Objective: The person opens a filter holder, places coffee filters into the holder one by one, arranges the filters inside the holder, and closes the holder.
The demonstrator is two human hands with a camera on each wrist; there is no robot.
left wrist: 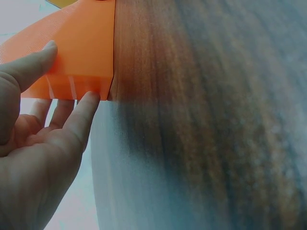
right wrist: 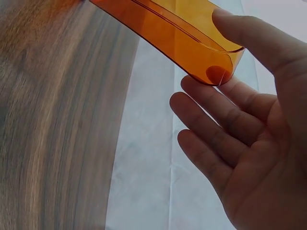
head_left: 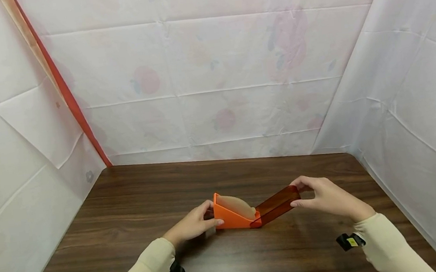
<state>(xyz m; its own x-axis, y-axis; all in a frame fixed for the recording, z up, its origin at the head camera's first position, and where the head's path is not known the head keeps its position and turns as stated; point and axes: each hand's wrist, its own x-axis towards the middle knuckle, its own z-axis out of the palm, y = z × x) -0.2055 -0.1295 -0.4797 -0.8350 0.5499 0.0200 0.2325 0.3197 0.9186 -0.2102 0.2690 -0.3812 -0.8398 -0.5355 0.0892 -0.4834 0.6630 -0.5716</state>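
An orange plastic case [head_left: 231, 214] stands on the wooden table with its see-through amber lid [head_left: 277, 204] swung out to the right. Inside the case is a tan, round-edged flat piece [head_left: 235, 205], perhaps paper; its kind is unclear. My left hand [head_left: 195, 221] grips the case's left end, thumb on the near side and fingertips against the end wall, as the left wrist view shows. With thumb and forefinger, my right hand [head_left: 324, 198] pinches the raised far end of the lid. In the right wrist view its other fingers [right wrist: 206, 129] extend below the lid.
The dark wooden table [head_left: 148, 193] reaches back to a pale printed cloth [head_left: 203, 75]. More cloth hangs along both sides, with a red strip [head_left: 73, 103] at the left corner. Black wrist cameras [head_left: 351, 241] sit under the sleeves.
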